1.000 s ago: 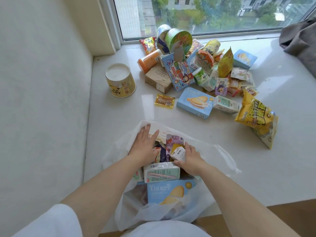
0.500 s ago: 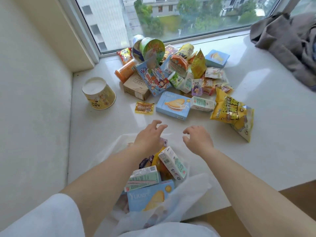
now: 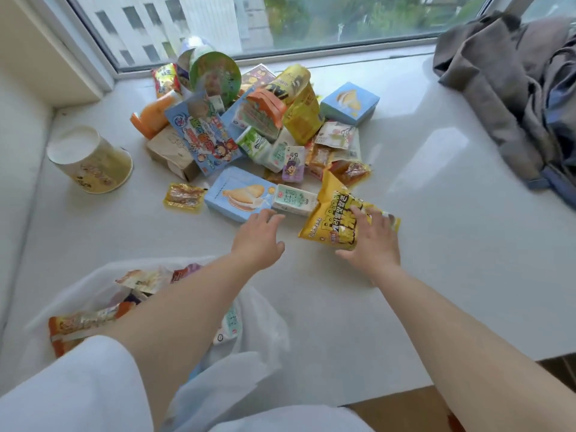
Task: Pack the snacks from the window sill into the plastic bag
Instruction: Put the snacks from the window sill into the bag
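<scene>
We stretch both bare arms forward from the plastic bag (image 3: 255, 332). Our left hand (image 3: 258, 241) hovers beyond it, fingers spread and relaxed. Our right hand (image 3: 372, 241), farther right, lies palm-down, fingers splayed.

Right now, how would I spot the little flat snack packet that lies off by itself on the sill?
Start at the round yellow paper tub standing alone on the left of the white window sill. To its right, in front of the heap, lies the small packet, just left of the pale blue biscuit box. It is flat, shiny and golden-orange, and nothing rests on it.
</scene>
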